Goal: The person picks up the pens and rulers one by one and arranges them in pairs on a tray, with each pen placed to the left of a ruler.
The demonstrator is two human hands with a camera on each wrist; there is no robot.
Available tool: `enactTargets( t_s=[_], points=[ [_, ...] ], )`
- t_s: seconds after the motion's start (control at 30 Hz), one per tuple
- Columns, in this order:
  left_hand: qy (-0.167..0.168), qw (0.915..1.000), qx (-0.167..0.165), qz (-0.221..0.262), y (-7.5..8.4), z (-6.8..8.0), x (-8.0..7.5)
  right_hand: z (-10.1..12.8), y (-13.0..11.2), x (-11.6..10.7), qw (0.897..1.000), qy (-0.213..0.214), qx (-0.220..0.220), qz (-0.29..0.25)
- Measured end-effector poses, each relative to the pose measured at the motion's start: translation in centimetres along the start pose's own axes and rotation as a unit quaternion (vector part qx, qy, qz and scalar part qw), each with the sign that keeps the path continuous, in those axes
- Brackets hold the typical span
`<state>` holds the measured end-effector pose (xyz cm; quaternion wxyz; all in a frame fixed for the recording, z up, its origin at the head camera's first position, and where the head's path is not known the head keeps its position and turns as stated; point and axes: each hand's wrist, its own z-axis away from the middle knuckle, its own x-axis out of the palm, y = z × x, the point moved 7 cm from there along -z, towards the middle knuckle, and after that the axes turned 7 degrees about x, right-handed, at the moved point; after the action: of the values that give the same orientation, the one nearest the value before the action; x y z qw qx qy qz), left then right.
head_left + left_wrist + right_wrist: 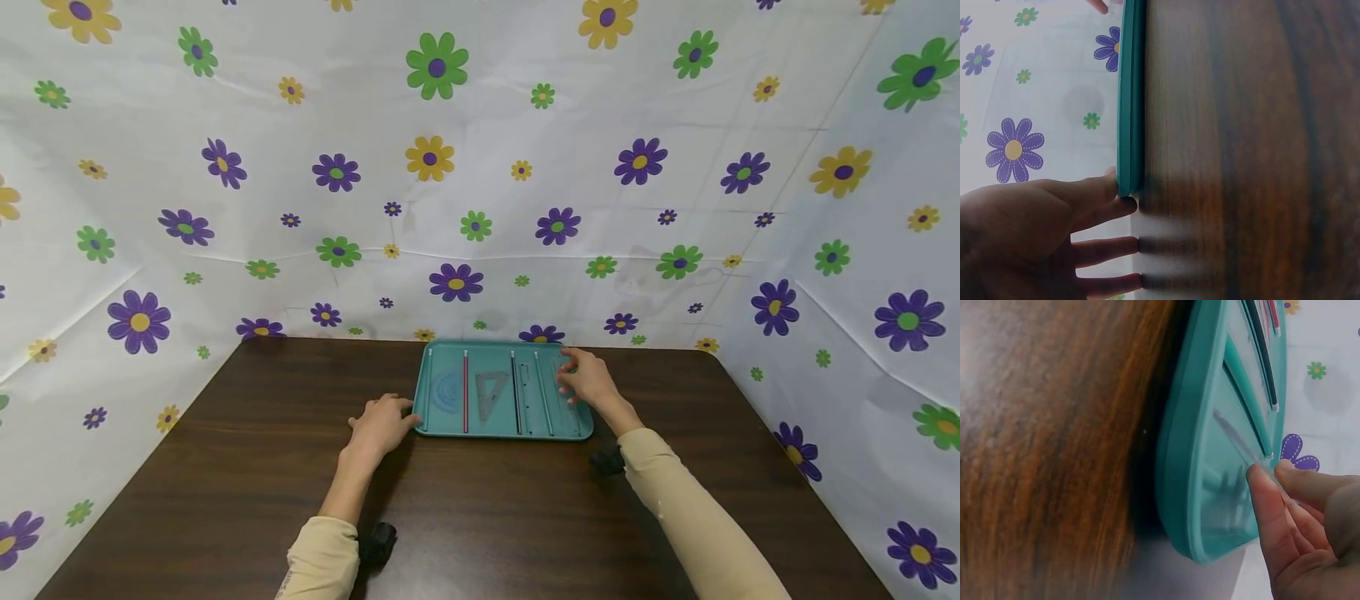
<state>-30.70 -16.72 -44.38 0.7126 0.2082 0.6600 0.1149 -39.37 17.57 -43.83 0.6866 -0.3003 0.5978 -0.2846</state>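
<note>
A teal tray (480, 434) lies against the back edge of the table. My left hand (380, 427) rests at its left side, thumb touching the rim and the other fingers extended. Over the tray's right end, my right hand (588, 382) pinches a thin clear plastic strip (1235, 434) between thumb and fingers; it stands tilted, and its exact kind cannot be told. In the tray lie a protractor (447, 392), a red pencil (466, 392), a clear set square (491, 387), a black pencil (516, 392), a clear ruler (527, 398) and two teal pencils, one (543, 392) nearest my right hand.
The dark wooden table (480, 517) extends toward me and to both sides of the tray. A white sheet (495, 192) printed with flowers hangs behind the table and at its sides. A black device (378, 542) is at my left wrist, another (606, 461) at my right.
</note>
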Motion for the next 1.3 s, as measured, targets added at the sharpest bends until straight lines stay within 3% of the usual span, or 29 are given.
enactTargets(
  t_s=[0.17, 0.3, 0.5, 0.7, 0.9, 1.07, 1.3],
  points=[
    [0.000, 1.0000, 0.003, -0.002, 0.2, 0.1, 0.0, -0.2, 0.2, 0.4, 1.000, -0.008, 0.011, 0.021],
    [0.000, 1.0000, 0.005, -0.002, 0.2, 0.1, -0.1, -0.3, 0.2, 0.6, 0.997, 0.009, 0.011, 0.072],
    [0.004, 1.0000, 0.003, -0.003, 0.1, 0.1, -0.2, -0.2, -0.7, 0.7, 0.977, 0.079, -0.009, 0.199],
    [0.003, 1.0000, 0.003, -0.004, 0.0, 0.0, -0.1, 0.3, -1.4, 1.0, 0.962, 0.112, -0.011, 0.249],
    [0.004, 1.0000, 0.004, -0.001, 0.0, 0.0, -0.2, 0.5, -2.0, 1.3, 0.957, 0.108, -0.006, 0.270],
    [0.004, 1.0000, 0.004, -0.001, 0.0, 0.0, -0.1, 0.5, -2.0, 1.6, 0.960, 0.086, -0.004, 0.267],
    [0.003, 1.0000, 0.004, 0.001, 0.0, 0.0, -0.2, 1.8, -2.6, 0.9, 0.967, 0.131, -0.061, 0.208]
  ],
)
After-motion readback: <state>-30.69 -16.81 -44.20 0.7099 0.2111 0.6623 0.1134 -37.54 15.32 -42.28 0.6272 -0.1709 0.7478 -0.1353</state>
